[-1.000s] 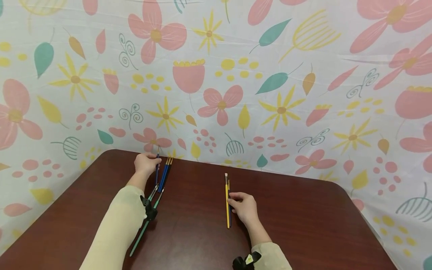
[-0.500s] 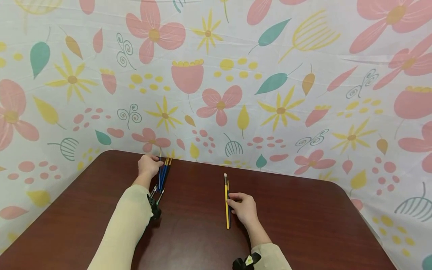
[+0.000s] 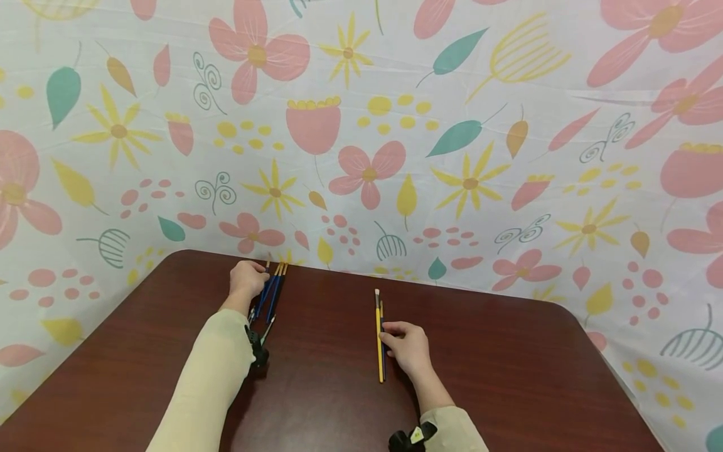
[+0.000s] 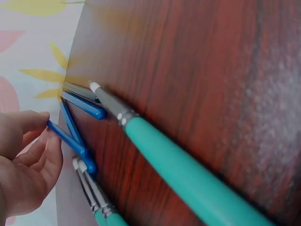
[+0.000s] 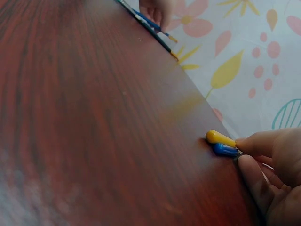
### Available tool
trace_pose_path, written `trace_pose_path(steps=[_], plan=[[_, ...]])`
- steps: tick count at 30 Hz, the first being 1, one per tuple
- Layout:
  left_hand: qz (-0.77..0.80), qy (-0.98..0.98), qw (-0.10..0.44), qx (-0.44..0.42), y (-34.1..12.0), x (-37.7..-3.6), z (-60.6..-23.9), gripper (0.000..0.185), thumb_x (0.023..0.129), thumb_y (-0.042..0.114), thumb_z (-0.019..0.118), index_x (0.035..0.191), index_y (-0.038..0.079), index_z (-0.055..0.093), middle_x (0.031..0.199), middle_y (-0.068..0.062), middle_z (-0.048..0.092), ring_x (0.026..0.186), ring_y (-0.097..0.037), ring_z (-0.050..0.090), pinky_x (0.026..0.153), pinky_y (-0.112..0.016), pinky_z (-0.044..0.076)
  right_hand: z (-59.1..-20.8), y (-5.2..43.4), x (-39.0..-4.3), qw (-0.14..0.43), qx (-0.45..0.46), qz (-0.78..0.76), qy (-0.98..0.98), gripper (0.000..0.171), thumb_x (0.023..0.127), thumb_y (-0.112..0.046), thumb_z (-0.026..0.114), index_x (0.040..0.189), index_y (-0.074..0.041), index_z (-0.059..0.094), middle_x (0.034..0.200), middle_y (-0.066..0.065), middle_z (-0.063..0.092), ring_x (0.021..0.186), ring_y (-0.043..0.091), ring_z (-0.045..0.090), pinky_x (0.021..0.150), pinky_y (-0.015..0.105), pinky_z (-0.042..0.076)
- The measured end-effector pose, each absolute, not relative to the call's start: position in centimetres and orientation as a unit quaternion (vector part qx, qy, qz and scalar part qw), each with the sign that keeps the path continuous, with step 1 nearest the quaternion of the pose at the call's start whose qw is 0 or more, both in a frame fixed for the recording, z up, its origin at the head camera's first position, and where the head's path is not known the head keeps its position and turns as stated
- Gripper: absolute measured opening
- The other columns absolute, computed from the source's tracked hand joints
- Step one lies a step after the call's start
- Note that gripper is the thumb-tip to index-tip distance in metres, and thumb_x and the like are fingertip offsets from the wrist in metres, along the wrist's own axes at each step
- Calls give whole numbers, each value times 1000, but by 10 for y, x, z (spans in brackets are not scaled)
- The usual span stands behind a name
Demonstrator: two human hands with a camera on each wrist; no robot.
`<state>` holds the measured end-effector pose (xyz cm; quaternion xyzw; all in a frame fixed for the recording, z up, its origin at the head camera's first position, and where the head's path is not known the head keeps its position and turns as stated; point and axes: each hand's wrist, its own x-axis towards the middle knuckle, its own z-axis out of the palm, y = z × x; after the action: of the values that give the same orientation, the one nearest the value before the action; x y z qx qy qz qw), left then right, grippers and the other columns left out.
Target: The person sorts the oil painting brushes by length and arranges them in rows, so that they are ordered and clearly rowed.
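Observation:
My left hand (image 3: 246, 282) pinches a blue paintbrush (image 4: 66, 136) near its upper part, bristles pointing away, at the far left of the table. Beside it lie several other blue paintbrushes (image 3: 276, 295), bristles toward the wall. Green paintbrushes (image 4: 174, 165) lie nearer, partly hidden behind the left wrist in the head view. My right hand (image 3: 409, 345) holds a yellow paintbrush (image 3: 380, 345) and a blue paintbrush (image 5: 225, 150) between thumb and fingers at mid-table. These two lie side by side, with the yellow one on the left.
The dark brown wooden table (image 3: 316, 364) has rounded far corners. A floral cloth (image 3: 361, 125) hangs right behind its far edge. A black wrist camera (image 3: 258, 351) on the left sleeve hovers over the green brushes.
My left hand has moved slightly right, bringing its blue brush up against the other blue ones, and the brush has tilted and come down lower. The right hand stays in place.

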<state>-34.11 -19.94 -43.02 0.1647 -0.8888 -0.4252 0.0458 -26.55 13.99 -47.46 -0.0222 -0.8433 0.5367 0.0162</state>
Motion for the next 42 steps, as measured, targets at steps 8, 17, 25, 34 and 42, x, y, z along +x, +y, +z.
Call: trace_pose_path(steps=[8, 17, 25, 34, 42], plan=[[-421, -893, 65, 142, -203, -343, -429, 27, 89, 16, 52, 108, 3, 63, 120, -19, 54, 107, -34, 49, 79, -41, 47, -475, 140, -266, 17, -24, 537, -843, 22, 79, -12, 67, 100, -8, 68, 90, 9, 64, 70, 13, 62, 54, 27, 53], [-404, -901, 69, 143, -201, -342, -436, 26, 91, 18, 50, 110, 6, 62, 116, -17, 57, 101, -33, 53, 77, -42, 48, -473, 139, -266, 18, -25, 537, -843, 21, 78, -11, 68, 99, -8, 68, 89, 9, 64, 68, 13, 61, 53, 27, 53], [-397, -904, 61, 145, -197, -342, -440, 25, 89, 20, 54, 108, 6, 63, 114, -17, 57, 100, -34, 54, 79, -44, 47, -473, 139, -265, 15, -25, 536, -844, 21, 79, -11, 67, 99, -7, 68, 90, 8, 64, 69, 13, 61, 53, 27, 52], [-401, -905, 64, 126, -198, -341, -443, 25, 88, 19, 55, 109, 6, 62, 115, -18, 56, 107, -35, 50, 83, -45, 46, -473, 139, -266, 18, -31, 538, -842, 20, 78, -11, 68, 98, -8, 68, 87, 8, 65, 66, 13, 61, 53, 27, 52], [-408, -901, 91, 115, -195, -331, -443, 29, 90, 23, 52, 111, 5, 61, 111, -17, 59, 99, -33, 54, 78, -45, 47, -473, 140, -266, 16, -27, 538, -842, 21, 78, -12, 67, 99, -8, 68, 88, 8, 64, 66, 13, 61, 53, 28, 52]])
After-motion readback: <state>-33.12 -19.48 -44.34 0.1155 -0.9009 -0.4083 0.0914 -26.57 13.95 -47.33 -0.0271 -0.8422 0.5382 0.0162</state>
